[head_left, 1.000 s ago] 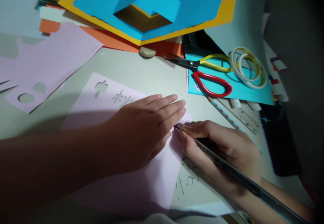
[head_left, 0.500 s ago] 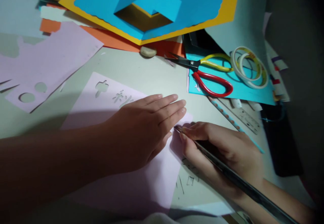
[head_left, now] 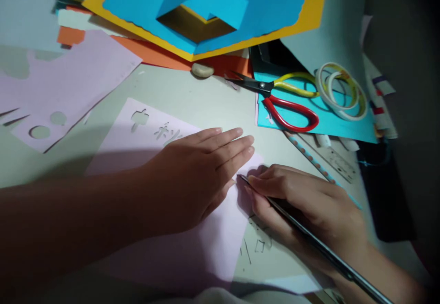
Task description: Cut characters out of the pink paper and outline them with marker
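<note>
Two hands on the lilac paper (head_left: 178, 258): left hand (head_left: 195, 176) spread flat, right hand (head_left: 305, 203) pinching a craft knife (head_left: 326, 249), with red-handled scissors (head_left: 288, 121) and tape rolls (head_left: 359, 100) off upper right.

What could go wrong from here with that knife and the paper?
The craft knife in the right hand has its tip close to the left thumb, so a slip could nick it. The lilac paper sheet seems pressed down only by the left hand, so it might shift during a cut. The small cut-out shapes leave narrow paper between them, which could tear.
</note>
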A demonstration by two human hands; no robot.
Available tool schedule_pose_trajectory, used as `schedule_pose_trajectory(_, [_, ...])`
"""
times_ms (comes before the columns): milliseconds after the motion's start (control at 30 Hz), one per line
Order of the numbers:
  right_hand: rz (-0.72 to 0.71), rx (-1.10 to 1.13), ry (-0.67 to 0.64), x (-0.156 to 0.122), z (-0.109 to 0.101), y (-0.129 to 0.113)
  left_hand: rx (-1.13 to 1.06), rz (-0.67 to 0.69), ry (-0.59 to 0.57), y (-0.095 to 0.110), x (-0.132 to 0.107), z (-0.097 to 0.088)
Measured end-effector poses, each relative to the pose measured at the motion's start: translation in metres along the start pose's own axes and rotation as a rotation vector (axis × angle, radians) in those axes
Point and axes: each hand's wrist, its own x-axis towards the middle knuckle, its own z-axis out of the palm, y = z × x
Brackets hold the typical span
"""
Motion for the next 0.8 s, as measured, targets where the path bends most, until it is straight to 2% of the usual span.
schedule_pose_trajectory(300, [0.114,0.162,0.024,0.0003,-0.0021,-0.0019,-0.009,0.012,-0.011,-0.0012,0.0006,-0.0019])
schedule_pose_trajectory(533, [0.259,0.261,0.029,-0.0031,0.0010,-0.0040,-0.020,0.011,-0.009,-0.0010,0.0000,-0.0004])
schedule_pose_trajectory(800, [0.266,0.273,0.029,0.0004,0.0002,-0.0047,-0.018,0.014,0.002,-0.0016,-0.0010,-0.0012])
